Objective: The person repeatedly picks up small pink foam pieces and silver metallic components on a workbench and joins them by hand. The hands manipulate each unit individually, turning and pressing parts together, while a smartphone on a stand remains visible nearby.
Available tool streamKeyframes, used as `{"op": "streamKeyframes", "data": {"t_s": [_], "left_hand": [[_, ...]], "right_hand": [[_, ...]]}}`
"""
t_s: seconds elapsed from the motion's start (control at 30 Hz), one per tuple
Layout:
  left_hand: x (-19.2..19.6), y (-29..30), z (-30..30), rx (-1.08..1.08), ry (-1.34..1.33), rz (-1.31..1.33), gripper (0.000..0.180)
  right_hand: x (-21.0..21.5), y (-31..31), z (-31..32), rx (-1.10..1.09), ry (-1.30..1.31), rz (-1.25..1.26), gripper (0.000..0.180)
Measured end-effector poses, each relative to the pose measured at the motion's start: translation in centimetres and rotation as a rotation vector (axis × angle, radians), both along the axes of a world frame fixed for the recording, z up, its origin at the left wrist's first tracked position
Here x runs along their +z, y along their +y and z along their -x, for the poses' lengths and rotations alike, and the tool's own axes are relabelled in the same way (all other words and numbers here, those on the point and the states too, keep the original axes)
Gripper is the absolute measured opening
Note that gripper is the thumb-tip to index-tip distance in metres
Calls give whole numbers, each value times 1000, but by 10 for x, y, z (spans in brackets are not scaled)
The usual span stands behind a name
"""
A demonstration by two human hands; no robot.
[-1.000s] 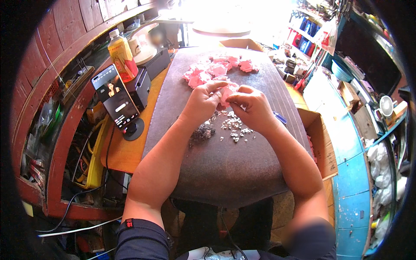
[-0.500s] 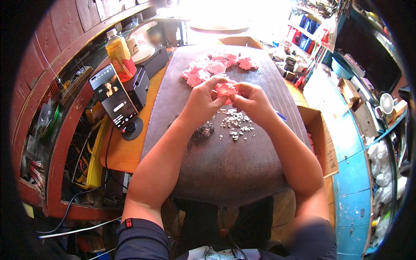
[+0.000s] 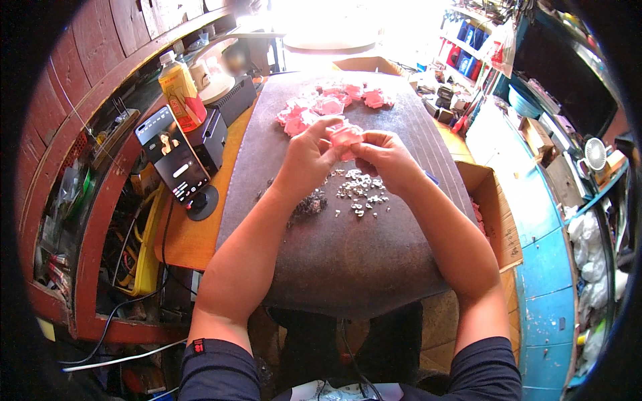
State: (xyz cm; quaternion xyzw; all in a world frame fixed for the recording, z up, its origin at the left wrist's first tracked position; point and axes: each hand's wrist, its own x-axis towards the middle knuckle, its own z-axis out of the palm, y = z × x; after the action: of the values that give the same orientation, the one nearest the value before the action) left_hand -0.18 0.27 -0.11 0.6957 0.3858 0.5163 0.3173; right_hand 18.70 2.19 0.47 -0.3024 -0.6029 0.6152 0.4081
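Note:
Both of my hands are raised over the middle of the dark work board, closed around one pink flower-shaped piece (image 3: 346, 136). My left hand (image 3: 309, 155) pinches its left side between thumb and fingers. On its right edge, the thumb and fingers of my right hand (image 3: 388, 159) are pressed together. Just beyond lies a heap of similar pink flowers (image 3: 328, 103). Nearer than my hands, small silvery metal pieces (image 3: 361, 190) are scattered on the board, and a pile of small dark pieces (image 3: 311, 204) sits by my left wrist.
A phone on a stand (image 3: 172, 155) stands left of the board (image 3: 348, 267), with a drink bottle (image 3: 182, 92) behind it on a black box. At the right is an open cardboard box (image 3: 498, 214). A blue object (image 3: 431, 177) lies beside my right wrist.
The view has shifted slightly. My fingers have changed their hold on the pink flower, which now shows more of its face between them; my right fingers are more curled.

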Motion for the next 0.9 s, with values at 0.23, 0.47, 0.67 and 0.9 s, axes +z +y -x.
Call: {"op": "streamKeyframes", "data": {"t_s": [0.23, 0.47, 0.67, 0.9], "left_hand": [[3, 7, 11, 295, -117, -57, 37], [1, 8, 9, 323, 5, -43, 22], [3, 3, 4, 295, 8, -43, 16], [1, 0, 3, 276, 75, -16, 19]], "right_hand": [[42, 15, -49, 73, 832, -90, 29], [-18, 43, -3, -421, -775, -1153, 39], [-24, 38, 14, -321, -984, -1030, 33], [-19, 32, 12, -478, -1081, -1223, 28]]}}
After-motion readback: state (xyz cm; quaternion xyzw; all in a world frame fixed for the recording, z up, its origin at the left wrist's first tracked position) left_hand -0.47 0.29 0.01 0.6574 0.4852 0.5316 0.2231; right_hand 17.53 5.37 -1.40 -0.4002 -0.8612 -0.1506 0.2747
